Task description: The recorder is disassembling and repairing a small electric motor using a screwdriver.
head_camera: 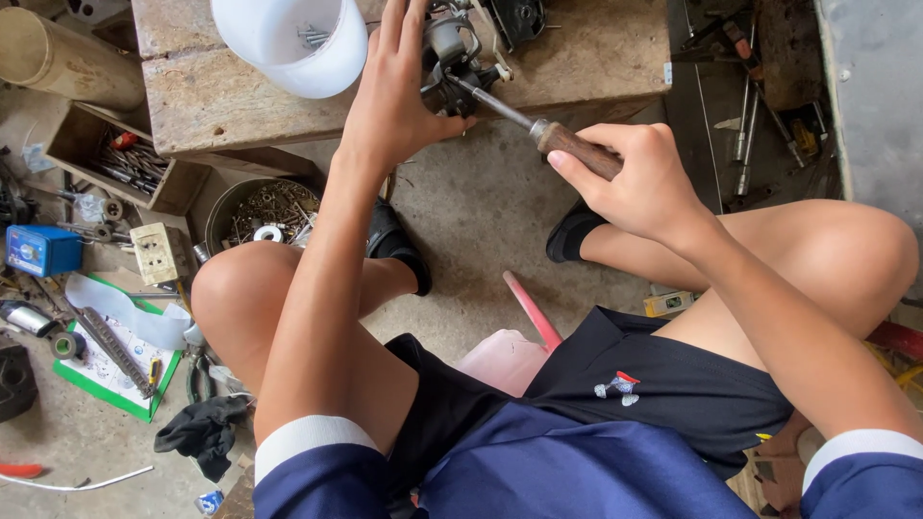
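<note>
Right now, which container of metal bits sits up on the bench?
The white plastic tub of screws; the round tin and wooden box sit on the floor.
</note>
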